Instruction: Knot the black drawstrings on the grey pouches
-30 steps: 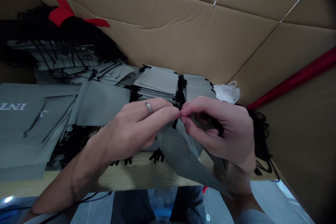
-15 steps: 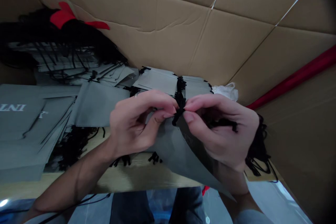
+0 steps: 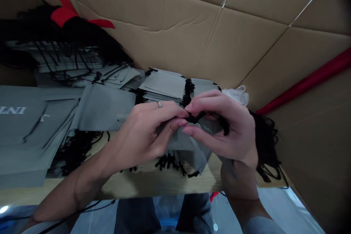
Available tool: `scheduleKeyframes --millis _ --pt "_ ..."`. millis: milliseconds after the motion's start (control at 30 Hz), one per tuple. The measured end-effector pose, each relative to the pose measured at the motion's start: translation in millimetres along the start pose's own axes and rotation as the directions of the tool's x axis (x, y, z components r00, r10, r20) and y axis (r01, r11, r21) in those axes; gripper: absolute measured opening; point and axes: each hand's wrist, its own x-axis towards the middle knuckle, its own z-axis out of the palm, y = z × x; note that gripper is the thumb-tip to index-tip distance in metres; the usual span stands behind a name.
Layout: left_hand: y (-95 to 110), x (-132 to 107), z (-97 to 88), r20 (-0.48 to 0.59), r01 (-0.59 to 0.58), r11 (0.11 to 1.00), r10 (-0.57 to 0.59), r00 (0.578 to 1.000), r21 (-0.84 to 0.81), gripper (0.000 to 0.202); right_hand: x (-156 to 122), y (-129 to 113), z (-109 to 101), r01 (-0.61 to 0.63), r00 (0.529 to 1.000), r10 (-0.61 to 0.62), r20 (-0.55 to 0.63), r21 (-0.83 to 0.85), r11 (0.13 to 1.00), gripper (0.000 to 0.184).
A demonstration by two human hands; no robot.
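Note:
Both my hands meet at the middle of the view over the table edge. My left hand [image 3: 145, 133], a ring on one finger, is closed with thumb and fingers pinching a black drawstring cord [image 3: 195, 118] at the top of a grey fabric pouch [image 3: 189, 151]. My right hand [image 3: 227, 129] is closed on the same pouch and cord from the other side, with more black cord looped across its palm. The pouch hangs crumpled below my fingers, a small logo showing on it.
A stack of grey pouches [image 3: 167, 86] with black cords lies just behind my hands. More flat grey bags [image 3: 24, 124] spread to the left, with tangled black cords [image 3: 79, 150]. Cardboard walls [image 3: 192, 25] enclose the back and right. A red bar [image 3: 309, 78] runs at right.
The pouch, hanging long and flat below my hands before, is now drawn up and bunched. My fingers have shifted along the cord at its top; my right hand has turned over it.

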Motion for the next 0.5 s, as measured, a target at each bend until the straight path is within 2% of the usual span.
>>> scheduleKeyframes --millis 67,133,333,500 --pt "2.4 -0.2 -1.6 0.032 0.014 0.999 -0.015 0.999 0.036 0.013 0.5 2.7 0.2 0.019 1.0 -0.019 0.012 0.005 1.0 0.024" --pt "4.1 0.0 -2.7 0.037 0.004 0.999 -0.006 0.999 0.053 0.015 0.2 3.5 0.2 -0.017 0.999 0.017 0.027 0.012 1.0 0.017" --pt "4.5 1.4 -9.7 0.086 0.015 1.0 -0.015 0.996 0.003 0.018 -3.1 4.0 -1.0 -0.088 0.995 0.083 0.05 0.093 0.992 0.014" --pt "2.8 2.7 -23.3 0.143 0.045 0.995 -0.032 0.989 -0.09 0.02 -3.7 5.5 7.8 -0.064 0.998 0.068 -0.012 0.214 0.975 0.017"
